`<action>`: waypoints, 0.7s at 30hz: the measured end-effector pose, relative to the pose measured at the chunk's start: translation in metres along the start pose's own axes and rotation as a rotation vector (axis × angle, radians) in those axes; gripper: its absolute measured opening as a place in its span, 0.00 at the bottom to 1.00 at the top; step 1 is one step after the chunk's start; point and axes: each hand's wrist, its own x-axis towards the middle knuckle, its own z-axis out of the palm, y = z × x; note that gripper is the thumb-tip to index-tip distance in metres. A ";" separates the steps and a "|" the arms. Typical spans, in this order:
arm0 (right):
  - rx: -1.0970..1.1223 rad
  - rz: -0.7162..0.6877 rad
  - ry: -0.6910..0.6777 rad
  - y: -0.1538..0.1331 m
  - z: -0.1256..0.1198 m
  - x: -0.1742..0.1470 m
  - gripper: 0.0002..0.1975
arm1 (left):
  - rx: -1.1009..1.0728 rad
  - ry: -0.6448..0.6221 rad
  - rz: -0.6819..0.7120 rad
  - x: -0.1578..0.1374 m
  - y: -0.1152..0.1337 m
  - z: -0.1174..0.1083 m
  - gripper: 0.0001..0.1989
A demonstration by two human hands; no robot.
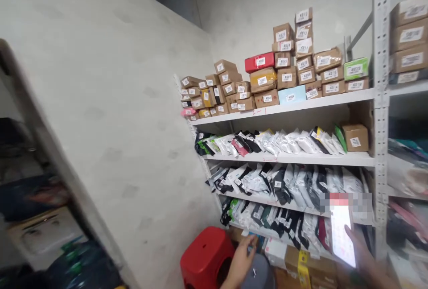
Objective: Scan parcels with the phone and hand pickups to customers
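My right hand [359,246] is closed around a smartphone [343,235] with a bright screen, held upright and slightly tilted in front of the right end of the shelves. Glare washes out what the screen shows. Lower in the middle, my left hand [243,257] reaches forward with fingers loosely bent and apart; I see nothing held in it. It is nearest to a red plastic stool [203,251] on its left and a grey round-topped object [259,273] on its right, and I cannot tell whether it touches either.
A white metal rack [321,159] carries labelled cardboard boxes [267,98] on top and bagged parcels [281,182] on the tiers below. Larger cartons [317,271] sit at the bottom. A pale wall [127,124] stands left; another rack post [381,101] rises at right.
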 end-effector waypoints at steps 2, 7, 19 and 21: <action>0.025 0.005 -0.054 0.009 0.045 0.054 0.35 | 0.086 0.055 0.131 0.079 -0.005 -0.042 0.23; 0.083 -0.238 -0.112 0.023 0.195 0.178 0.30 | 0.117 0.074 0.305 0.290 0.023 -0.095 0.23; 0.295 -0.298 0.008 0.033 0.345 0.364 0.24 | 0.164 0.016 0.276 0.503 0.085 -0.057 0.09; 0.338 -0.315 0.009 0.034 0.342 0.363 0.23 | 0.133 0.028 0.339 0.507 0.086 -0.060 0.08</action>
